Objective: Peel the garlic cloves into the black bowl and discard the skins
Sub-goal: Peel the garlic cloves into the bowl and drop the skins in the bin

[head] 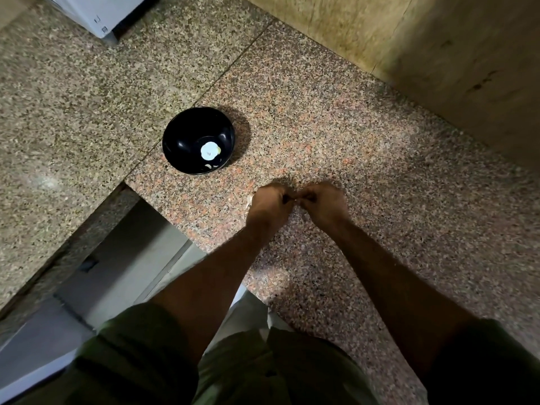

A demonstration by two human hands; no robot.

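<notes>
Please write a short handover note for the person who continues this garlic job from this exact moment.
Left hand and right hand: curled, fingertips together over the granite counter, apparently working something small; it is hidden.
Black bowl: on the counter, ahead-left of the hands, with a whitish garlic piece and small pale bits inside.
Done: some garlic seems to be in the bowl.
Left: finish peeling, drop it in, discard skins.

Head view, steeply down, close.
</notes>
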